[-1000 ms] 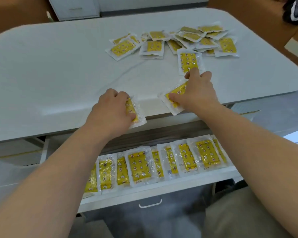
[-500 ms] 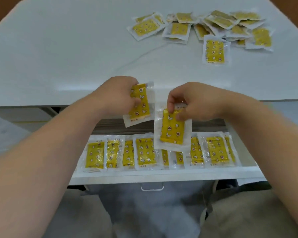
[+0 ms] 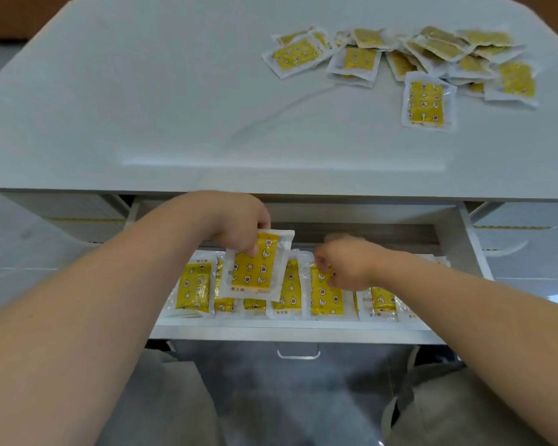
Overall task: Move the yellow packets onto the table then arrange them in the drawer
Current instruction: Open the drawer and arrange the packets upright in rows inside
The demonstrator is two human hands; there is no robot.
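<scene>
White bench (image 3: 207, 107) overhangs the drawer (image 3: 303, 333); left hand (image 3: 236, 220) pinches a lifted packet (image 3: 255, 272), right hand (image 3: 348, 262) pinches a row packet (image 3: 324, 296) beside it; hasty tucking could scatter neighbours (image 3: 195, 284).

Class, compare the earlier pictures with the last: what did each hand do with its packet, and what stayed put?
Both hands carried a packet from the table edge down to the drawer. The right hand sets its packet into the row; the left hand holds the other packet above it. The pile stayed.
</scene>
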